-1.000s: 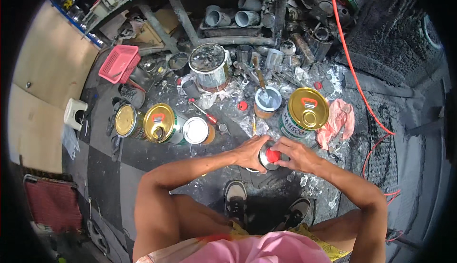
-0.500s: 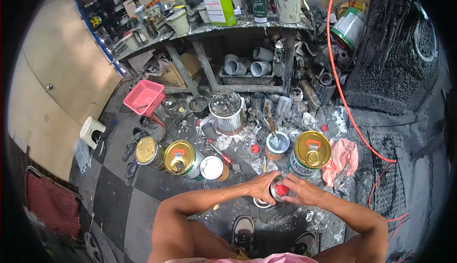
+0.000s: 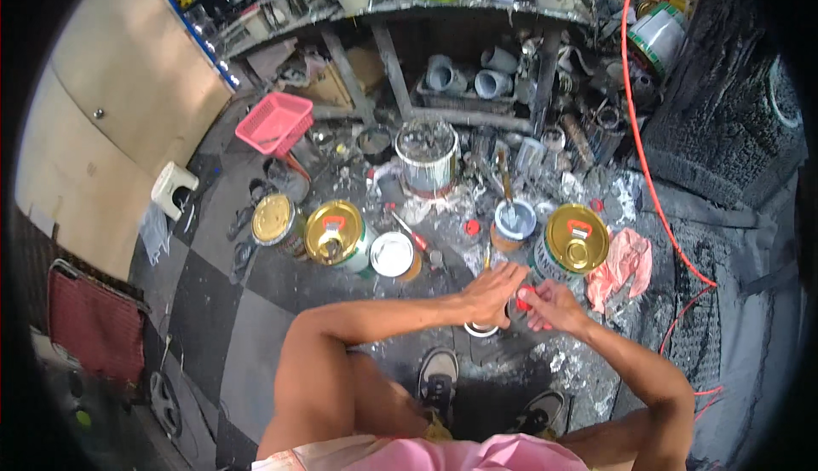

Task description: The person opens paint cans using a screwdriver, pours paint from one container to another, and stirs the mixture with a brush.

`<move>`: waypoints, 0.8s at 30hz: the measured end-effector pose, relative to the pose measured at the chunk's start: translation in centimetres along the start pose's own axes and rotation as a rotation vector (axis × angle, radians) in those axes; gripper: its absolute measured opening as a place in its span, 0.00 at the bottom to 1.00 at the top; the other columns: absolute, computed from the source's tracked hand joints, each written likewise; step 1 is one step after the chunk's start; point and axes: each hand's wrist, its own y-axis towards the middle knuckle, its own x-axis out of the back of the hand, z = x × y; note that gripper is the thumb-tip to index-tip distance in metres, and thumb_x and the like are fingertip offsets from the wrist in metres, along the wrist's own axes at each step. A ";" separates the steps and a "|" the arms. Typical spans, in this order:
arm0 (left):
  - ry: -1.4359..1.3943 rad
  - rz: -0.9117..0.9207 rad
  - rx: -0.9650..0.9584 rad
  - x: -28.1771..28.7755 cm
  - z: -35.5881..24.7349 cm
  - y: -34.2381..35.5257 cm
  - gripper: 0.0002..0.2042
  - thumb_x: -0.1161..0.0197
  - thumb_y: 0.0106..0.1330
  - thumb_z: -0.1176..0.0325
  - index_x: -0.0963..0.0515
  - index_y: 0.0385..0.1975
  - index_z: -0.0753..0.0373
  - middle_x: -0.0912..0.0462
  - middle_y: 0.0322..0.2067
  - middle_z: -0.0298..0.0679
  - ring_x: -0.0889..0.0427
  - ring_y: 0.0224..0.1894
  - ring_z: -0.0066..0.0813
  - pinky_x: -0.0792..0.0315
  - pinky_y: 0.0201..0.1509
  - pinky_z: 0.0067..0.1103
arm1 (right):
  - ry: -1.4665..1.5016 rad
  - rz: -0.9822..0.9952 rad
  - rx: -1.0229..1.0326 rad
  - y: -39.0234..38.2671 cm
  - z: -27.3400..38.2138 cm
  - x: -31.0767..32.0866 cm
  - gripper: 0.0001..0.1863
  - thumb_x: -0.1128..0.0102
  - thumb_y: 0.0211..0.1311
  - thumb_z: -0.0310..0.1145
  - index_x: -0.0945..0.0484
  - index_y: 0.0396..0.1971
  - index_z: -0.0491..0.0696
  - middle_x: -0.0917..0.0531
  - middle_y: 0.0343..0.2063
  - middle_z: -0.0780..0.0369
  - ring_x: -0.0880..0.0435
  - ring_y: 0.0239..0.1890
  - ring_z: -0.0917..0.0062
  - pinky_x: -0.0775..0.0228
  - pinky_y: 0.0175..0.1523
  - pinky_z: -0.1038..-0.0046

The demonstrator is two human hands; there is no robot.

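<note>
Paired hands at work above a paint-marked floor (image 3: 273, 322), seen from the wearer's head. The left hand (image 3: 496, 295) is wrapped around a small grey container (image 3: 514, 308), largely hidden by the fingers; the right hand (image 3: 557, 307), close beside it, grips a red cap (image 3: 526, 297) at the container's top. Whether the cap is seated or loosened cannot be told. The container is in front of the person's shoes, near a low white-rimmed can (image 3: 481, 330) partly covered by the left hand. Beyond the right hand stands a gold-lidded can (image 3: 579, 236), with a crumpled pink cloth (image 3: 629, 265) at its right; to its left, a tub (image 3: 515, 218) holds a brush (image 3: 506, 183). Farther left stands a white-lidded can (image 3: 393, 254).
</note>
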 end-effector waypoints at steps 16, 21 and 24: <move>-0.173 0.240 0.008 -1.7 -0.4 -2.0 0.50 0.17 0.34 0.63 0.37 0.60 0.70 0.28 0.55 0.56 0.29 0.61 0.54 0.30 0.64 0.41 | -0.732 0.164 0.671 -1.2 -3.0 0.3 0.24 0.26 0.59 0.41 0.26 0.47 0.44 0.17 0.37 0.54 0.13 0.34 0.62 0.19 0.41 0.61; -0.056 0.101 0.057 -1.0 0.1 -1.4 0.49 0.19 0.34 0.66 0.38 0.61 0.68 0.29 0.54 0.54 0.29 0.60 0.55 0.29 0.64 0.41 | 0.070 0.054 0.132 0.2 -2.4 -1.7 0.26 0.25 0.60 0.43 0.27 0.47 0.41 0.14 0.28 0.54 0.13 0.27 0.73 0.18 0.35 0.66; -0.028 0.079 0.065 0.3 0.9 -0.3 0.49 0.19 0.36 0.64 0.39 0.63 0.68 0.29 0.56 0.55 0.30 0.61 0.57 0.29 0.64 0.42 | -0.033 -0.012 0.182 -0.3 0.5 -0.5 0.27 0.25 0.59 0.42 0.28 0.49 0.42 0.15 0.33 0.53 0.12 0.31 0.67 0.17 0.39 0.64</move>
